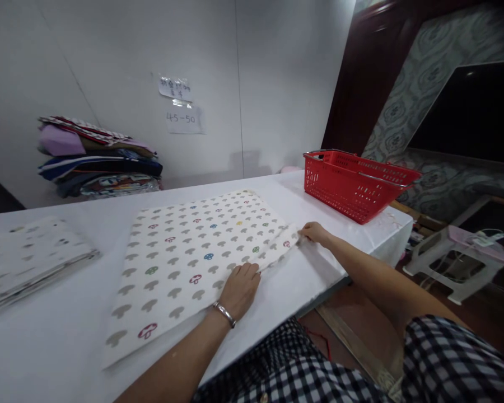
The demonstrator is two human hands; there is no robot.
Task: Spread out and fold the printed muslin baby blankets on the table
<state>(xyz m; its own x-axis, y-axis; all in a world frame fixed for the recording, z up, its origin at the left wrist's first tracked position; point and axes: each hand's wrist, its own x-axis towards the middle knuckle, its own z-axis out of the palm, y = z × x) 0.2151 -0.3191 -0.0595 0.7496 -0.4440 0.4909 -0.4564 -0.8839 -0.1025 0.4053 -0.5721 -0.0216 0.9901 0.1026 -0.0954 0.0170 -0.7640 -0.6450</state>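
A cream cloth (201, 246) printed with grey and coloured mushrooms lies spread flat on the white-covered table (277, 302). Resting on its near edge is my left hand (240, 288), palm down with the fingers stretched forward; a silver bracelet circles that wrist. My right hand (316, 233) pinches the cloth's near right corner, and the edge there is slightly lifted and creased. My right fingertips are partly hidden behind the hand.
On the left lies a folded patterned cloth (33, 252). Stacked folded fabrics (101, 159) stand against the wall at back left. A red plastic basket (353, 187) sits at the table's right end. Beyond it, a white stool (470, 257) is on the floor.
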